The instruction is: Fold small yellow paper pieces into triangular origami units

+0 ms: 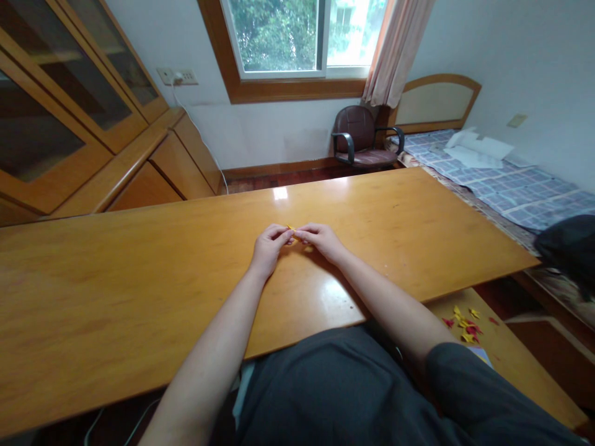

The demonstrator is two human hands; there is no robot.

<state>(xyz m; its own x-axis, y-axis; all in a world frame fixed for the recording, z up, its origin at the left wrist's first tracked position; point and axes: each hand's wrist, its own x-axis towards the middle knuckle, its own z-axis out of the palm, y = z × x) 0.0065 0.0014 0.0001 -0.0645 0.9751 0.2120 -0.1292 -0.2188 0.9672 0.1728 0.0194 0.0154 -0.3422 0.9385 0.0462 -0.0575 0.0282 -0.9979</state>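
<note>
A small piece of yellow folded paper (292,228) is pinched between my two hands, just above the wooden table (139,285). My left hand (269,248) grips it from the left with thumb and fingers closed. From the right, my right hand (321,240) pinches it too, and the fingertips of both hands nearly meet. Fingers cover much of the paper, so its exact shape is hard to make out. Several small yellow and red folded paper pieces (465,325) lie in a loose pile on a lower wooden surface (520,365) to my right.
Glass-fronted cabinets (79,80) stand at the left. A brown office chair (356,136) sits beyond the table, below the window (279,37). To the right is a bed (525,186) with a checked cover and a dark bag-like object (569,251).
</note>
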